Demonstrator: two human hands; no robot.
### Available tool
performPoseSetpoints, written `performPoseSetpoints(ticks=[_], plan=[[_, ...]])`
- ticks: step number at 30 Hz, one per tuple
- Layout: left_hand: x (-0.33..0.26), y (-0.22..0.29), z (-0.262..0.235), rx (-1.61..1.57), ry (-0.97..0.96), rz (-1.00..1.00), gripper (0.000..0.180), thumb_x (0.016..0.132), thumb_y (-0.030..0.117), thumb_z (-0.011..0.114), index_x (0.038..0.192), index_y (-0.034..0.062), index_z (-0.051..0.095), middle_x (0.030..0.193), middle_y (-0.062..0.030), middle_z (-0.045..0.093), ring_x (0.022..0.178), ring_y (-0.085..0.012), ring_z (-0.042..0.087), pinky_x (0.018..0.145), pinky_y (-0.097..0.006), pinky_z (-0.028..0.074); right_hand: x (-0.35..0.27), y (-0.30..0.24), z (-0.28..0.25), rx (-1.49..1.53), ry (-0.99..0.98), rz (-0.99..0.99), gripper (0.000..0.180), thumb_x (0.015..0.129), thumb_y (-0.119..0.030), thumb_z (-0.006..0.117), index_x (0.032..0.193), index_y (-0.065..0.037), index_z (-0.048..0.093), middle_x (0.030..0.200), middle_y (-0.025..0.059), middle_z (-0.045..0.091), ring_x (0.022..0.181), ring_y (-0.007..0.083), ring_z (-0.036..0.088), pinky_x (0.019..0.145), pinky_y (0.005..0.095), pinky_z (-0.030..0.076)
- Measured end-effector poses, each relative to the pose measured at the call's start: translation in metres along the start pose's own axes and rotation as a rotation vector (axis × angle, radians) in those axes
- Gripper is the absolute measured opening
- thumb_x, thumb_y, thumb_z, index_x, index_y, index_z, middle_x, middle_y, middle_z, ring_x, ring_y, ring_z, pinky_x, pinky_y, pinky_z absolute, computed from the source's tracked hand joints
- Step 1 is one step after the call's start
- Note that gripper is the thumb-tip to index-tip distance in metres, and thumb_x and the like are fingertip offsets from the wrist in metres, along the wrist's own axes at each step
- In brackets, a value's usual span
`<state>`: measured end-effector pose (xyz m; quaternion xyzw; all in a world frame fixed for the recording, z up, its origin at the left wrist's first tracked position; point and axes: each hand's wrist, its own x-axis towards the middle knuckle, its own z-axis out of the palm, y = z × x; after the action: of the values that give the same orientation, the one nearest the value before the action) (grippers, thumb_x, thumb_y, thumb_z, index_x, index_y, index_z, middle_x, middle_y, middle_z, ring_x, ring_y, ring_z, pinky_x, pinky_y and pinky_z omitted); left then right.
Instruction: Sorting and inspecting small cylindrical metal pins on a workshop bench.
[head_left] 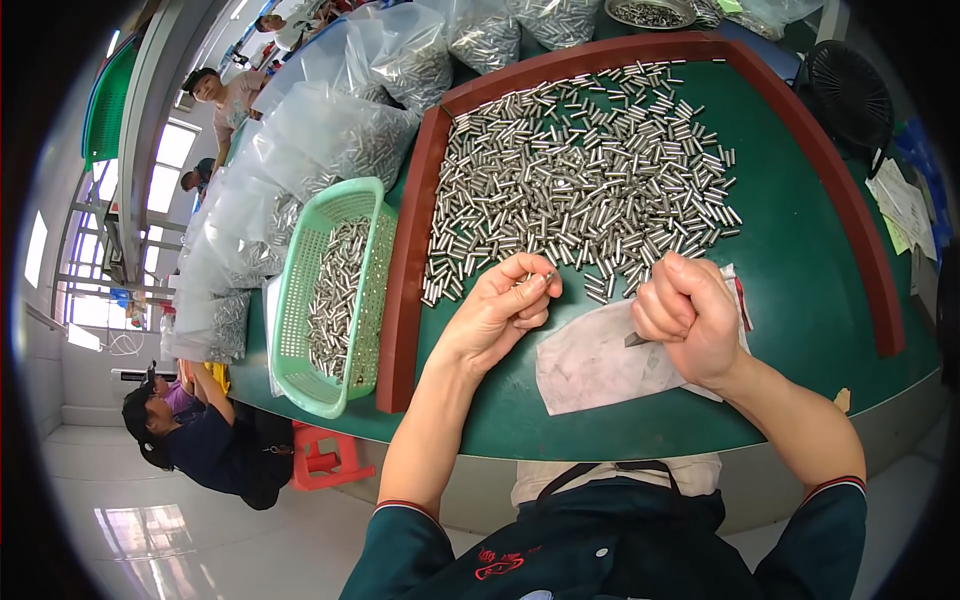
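My left hand (505,308) is closed, thumb and forefinger pinched on a small metal pin (549,277), of which little shows. My right hand (690,318) is curled into a fist over a whitish stained cloth (600,360). From the fist's lower left pokes the flat end of a dark grey piece (635,340); the rest is hidden in the palm. Beyond both hands, a wide heap of short shiny metal pins (580,180) is spread over the green tabletop (810,240). A few loose pins lie just between the hands.
A red-brown raised border (402,330) surrounds the pins on the left, back and right. Left of it stands a light green perforated basket (292,340) holding pins. Clear bags (340,140) of pins line the far left. A black fan (850,95) stands at right; co-workers (205,440) are at left.
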<state>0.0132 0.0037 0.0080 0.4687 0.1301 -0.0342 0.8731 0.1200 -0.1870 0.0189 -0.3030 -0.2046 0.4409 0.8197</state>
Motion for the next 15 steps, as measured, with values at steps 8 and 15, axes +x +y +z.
performPoseSetpoints(ticks=[8, 15], plan=[[0.0005, -0.0009, -0.0036, -0.095, -0.027, -0.014, 0.008, 0.084, 0.009, 0.054, 0.091, 0.0051, 0.053, 0.081, -0.0048, 0.054, 0.053, -0.0040, 0.033, 0.048, -0.017, 0.028, -0.0002, 0.0006, -0.0013, 0.002, 0.001, -0.006, 0.043, 0.090, -0.019, 0.033, 0.048, -0.011, 0.028, 0.040, -0.0017, 0.026, 0.038, 0.0070, 0.019, 0.040, 0.0230, 0.019], [-0.0010, 0.0009, -0.0016, -0.029, -0.032, -0.010, 0.012, 0.082, 0.013, 0.058, 0.090, 0.0058, 0.054, 0.084, -0.0051, 0.050, 0.053, -0.0042, 0.030, 0.049, -0.017, 0.027, -0.0001, 0.0009, -0.0007, 0.010, 0.000, -0.002, 0.043, 0.090, -0.019, 0.033, 0.048, -0.011, 0.028, 0.040, -0.0018, 0.026, 0.038, 0.0072, 0.020, 0.040, 0.0231, 0.018]])
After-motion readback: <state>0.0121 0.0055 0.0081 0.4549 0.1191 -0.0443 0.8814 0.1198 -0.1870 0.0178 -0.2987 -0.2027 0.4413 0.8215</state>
